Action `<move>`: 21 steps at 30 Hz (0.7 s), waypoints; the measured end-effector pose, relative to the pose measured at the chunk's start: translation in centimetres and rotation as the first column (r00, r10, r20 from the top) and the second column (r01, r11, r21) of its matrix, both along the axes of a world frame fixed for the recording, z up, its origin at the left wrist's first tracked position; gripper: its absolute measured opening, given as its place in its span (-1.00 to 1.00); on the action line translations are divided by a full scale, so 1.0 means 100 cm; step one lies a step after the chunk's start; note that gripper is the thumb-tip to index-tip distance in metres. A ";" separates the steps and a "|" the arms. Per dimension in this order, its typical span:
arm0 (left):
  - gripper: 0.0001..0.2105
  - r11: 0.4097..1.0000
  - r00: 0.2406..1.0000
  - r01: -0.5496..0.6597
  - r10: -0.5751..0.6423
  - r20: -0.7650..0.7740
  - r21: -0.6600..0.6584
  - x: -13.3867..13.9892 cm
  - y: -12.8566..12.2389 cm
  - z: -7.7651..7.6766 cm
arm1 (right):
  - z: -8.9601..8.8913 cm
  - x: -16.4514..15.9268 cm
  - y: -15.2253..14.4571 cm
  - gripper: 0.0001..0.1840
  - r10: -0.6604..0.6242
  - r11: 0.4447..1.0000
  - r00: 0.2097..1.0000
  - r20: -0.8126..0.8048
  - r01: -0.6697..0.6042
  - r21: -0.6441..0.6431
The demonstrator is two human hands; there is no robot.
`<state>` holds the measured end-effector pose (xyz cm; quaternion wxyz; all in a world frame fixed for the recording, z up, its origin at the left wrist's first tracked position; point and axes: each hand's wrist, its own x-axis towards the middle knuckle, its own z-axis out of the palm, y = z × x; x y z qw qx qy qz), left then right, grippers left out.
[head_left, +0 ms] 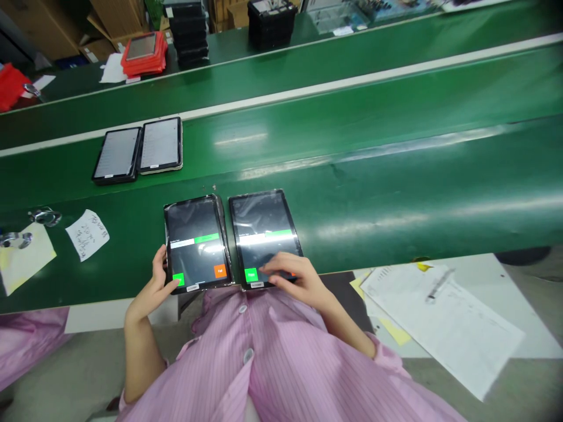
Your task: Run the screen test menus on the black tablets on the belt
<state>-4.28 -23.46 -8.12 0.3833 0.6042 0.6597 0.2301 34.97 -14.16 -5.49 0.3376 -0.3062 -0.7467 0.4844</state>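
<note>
Two tablets lie side by side at the near edge of the green bench, their dark screens lit with green and orange boxes. My left hand point(153, 287) holds the left edge of the left tablet point(193, 217); its thumb rests at the green box in the lower left corner, and its fingers are along the side. Over the lower right of the right tablet point(261, 214) is my right hand point(297, 275), fingers stretched out and holding nothing. An index fingertip is close to that tablet's green box; whether it touches the glass I cannot tell. The hand partly covers an orange box.
Two more tablets point(160, 143) with pale screens lie farther back. A handwritten note point(88, 234) is at the left. Papers point(444, 316) lie on a white surface at the right. Red trays point(145, 64) and black stacks point(189, 35) stand beyond the bench. A pink sleeve point(33, 340) shows at left.
</note>
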 end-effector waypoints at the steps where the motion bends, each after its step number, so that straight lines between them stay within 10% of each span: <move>1: -0.19 1.000 0.999 0.020 -0.020 -0.049 0.019 -0.001 0.005 0.006 | 0.001 -0.001 0.001 -0.78 -0.011 0.987 0.995 0.094 -0.004 0.163; 5: -0.36 0.985 0.912 0.158 -0.119 -0.392 0.069 0.009 0.041 0.036 | -0.005 -0.007 0.002 -0.73 -0.072 0.859 0.937 0.342 -0.116 0.499; 13: -0.42 0.864 0.636 0.500 -0.326 -0.699 0.052 0.065 0.158 0.065 | -0.004 -0.008 0.011 -0.69 -0.069 0.838 0.880 0.470 -0.205 0.506; 17: -0.50 0.838 0.596 0.545 -0.371 -0.712 0.020 0.082 0.189 0.063 | -0.018 0.010 0.055 -0.55 -0.315 0.894 0.913 0.261 0.193 0.403; 21: -0.53 0.842 0.601 0.537 -0.341 -0.723 0.049 0.091 0.195 0.059 | -0.050 0.021 0.111 -0.49 -0.564 0.824 0.822 0.081 0.567 -0.014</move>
